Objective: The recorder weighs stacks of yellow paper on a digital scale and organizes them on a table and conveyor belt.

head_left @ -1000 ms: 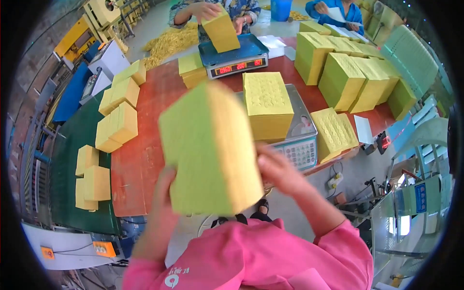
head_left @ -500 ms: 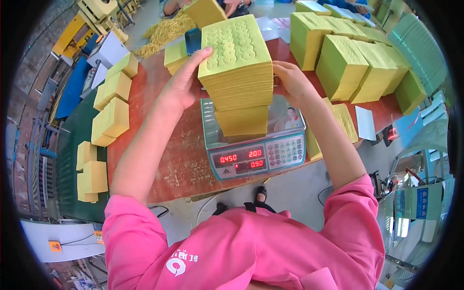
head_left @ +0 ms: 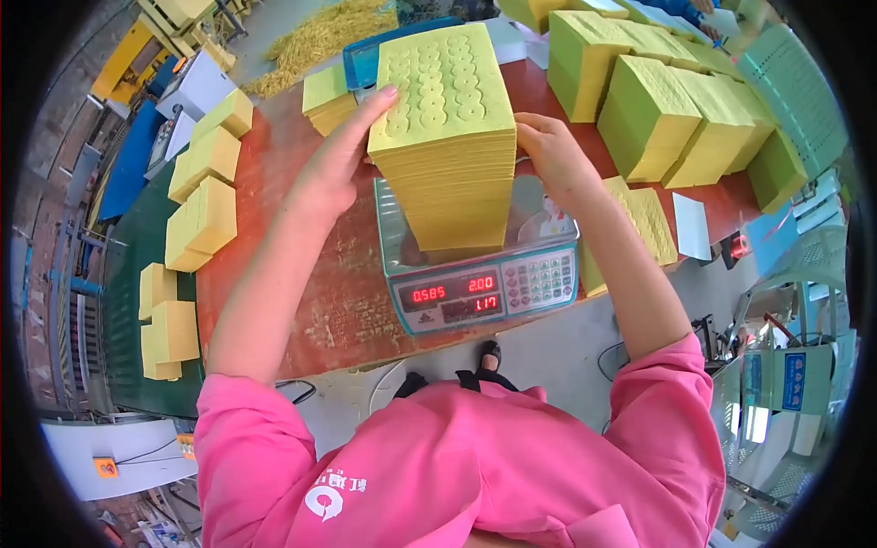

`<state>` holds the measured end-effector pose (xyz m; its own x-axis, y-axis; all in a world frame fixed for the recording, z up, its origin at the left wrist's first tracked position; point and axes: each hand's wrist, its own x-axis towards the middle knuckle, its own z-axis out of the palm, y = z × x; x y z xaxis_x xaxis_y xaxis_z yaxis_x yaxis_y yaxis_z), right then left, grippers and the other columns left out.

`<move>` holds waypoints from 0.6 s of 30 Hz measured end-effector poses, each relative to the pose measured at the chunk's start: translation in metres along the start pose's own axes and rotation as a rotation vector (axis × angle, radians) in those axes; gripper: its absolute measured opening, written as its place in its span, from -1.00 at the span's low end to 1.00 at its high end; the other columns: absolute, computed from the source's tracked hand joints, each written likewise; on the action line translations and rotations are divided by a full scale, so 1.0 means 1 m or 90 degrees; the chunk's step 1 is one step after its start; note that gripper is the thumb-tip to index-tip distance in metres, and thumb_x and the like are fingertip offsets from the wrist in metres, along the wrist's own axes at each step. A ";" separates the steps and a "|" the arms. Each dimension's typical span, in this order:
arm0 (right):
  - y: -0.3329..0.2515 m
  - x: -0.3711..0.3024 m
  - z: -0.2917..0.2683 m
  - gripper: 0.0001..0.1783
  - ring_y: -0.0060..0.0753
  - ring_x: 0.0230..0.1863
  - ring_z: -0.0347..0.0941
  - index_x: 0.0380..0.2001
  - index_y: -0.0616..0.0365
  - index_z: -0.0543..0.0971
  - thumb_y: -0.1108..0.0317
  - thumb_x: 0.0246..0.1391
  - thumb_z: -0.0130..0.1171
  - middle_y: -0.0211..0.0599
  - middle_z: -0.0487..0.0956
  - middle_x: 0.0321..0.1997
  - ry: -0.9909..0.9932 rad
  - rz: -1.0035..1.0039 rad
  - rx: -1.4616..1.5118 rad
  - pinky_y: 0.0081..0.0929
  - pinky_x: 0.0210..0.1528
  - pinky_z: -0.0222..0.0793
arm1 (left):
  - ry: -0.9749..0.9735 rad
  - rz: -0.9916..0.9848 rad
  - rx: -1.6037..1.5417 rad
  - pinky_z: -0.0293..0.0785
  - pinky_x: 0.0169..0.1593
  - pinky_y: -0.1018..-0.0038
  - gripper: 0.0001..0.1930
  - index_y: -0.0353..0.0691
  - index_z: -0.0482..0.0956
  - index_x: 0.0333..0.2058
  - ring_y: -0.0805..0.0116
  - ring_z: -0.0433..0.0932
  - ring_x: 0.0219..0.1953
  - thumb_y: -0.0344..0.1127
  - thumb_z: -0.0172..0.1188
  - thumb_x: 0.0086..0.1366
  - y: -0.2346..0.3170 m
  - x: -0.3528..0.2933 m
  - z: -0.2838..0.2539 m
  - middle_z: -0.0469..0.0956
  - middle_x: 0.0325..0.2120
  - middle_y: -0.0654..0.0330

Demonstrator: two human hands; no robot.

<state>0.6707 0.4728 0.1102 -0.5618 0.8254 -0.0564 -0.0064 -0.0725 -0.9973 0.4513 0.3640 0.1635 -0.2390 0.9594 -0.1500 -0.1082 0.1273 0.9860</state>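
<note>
standing on scale (head_left: 544,279) | yellow paper stack (head_left: 448,142) | long axis upright | embossed face up | left hand (head_left: 336,166), right hand (head_left: 555,157) clasping opposite sides

worn red table (head_left: 343,310), digital scale (head_left: 493,290), yellow stacks (head_left: 653,105), pale sheet (head_left: 692,226)

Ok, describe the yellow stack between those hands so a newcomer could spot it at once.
At the near edge of the red table sits a scale with lit red digits. The yellow stack stands on that scale, rows of rounded marks across its top. Unlike neighbouring stacks, this one has the left hand and right hand at its sides.
</note>
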 end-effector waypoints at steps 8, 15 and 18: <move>0.049 -0.005 0.004 -0.30 -0.28 0.38 0.15 0.29 0.24 0.29 -0.09 0.30 -0.06 -0.08 0.30 0.35 0.131 -0.128 0.042 -0.40 0.37 0.01 | 0.093 0.086 -0.188 0.27 0.18 0.35 -0.26 -0.13 0.23 0.28 0.34 0.34 0.19 0.28 -0.02 0.33 -0.075 0.007 -0.004 0.37 0.17 0.22; 0.067 0.033 0.024 -0.32 -0.35 0.33 0.19 0.29 0.19 0.30 -0.10 0.34 -0.15 -0.24 0.31 0.34 0.031 -0.062 0.223 -0.41 0.34 0.06 | 0.155 0.076 -0.338 0.36 0.13 0.44 -0.41 -0.14 0.28 0.24 0.44 0.38 0.14 0.13 -0.05 0.41 -0.122 0.032 0.033 0.41 0.12 0.27; 0.064 0.049 0.015 -0.39 -0.43 0.12 0.33 0.18 0.18 0.39 -0.08 0.29 -0.07 -0.31 0.43 0.12 0.023 -0.040 0.297 -0.40 0.13 0.26 | 0.149 0.098 -0.338 0.37 0.12 0.44 -0.42 -0.15 0.31 0.22 0.43 0.39 0.13 0.13 -0.07 0.42 -0.116 0.043 0.041 0.40 0.12 0.25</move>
<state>0.6306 0.5002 0.0442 -0.5195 0.8544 -0.0064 -0.4151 -0.2589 -0.8722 0.4932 0.4011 0.0452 -0.4898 0.8682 -0.0800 -0.5088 -0.2100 0.8349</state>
